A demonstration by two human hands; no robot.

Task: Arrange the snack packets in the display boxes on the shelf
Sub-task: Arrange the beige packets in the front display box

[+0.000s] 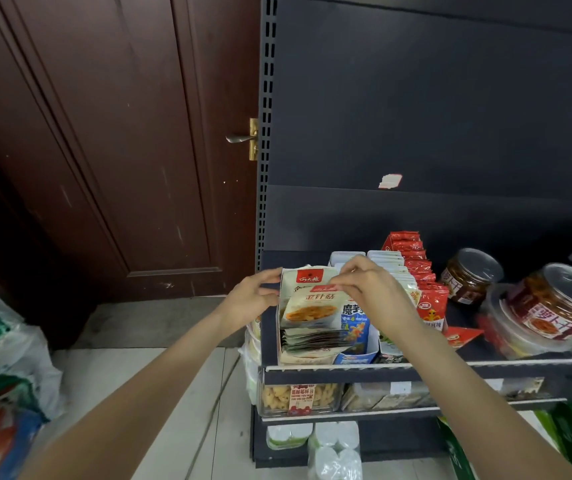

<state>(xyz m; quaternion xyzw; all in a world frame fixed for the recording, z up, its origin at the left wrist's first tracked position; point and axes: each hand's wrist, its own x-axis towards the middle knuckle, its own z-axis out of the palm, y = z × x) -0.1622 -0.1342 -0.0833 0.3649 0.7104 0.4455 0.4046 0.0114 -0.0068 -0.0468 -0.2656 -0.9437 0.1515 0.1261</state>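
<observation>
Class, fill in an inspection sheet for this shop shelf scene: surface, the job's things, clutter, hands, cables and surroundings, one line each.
Surface: dark metal shelf with a pale front rail, crowded with stock.
Job's things: cream display box at the shelf's left end, holding a stack of snack packets; blue display box beside it; row of red packets further right.
Clutter: lidded jars at the right; one red packet lying loose on the shelf.
Hands: left hand steadies the cream box's left side; right hand pinches the top of the front packet.
Cables: nothing seen.
Surroundings: brown door with a metal handle to the left; plastic bags on the floor.
</observation>
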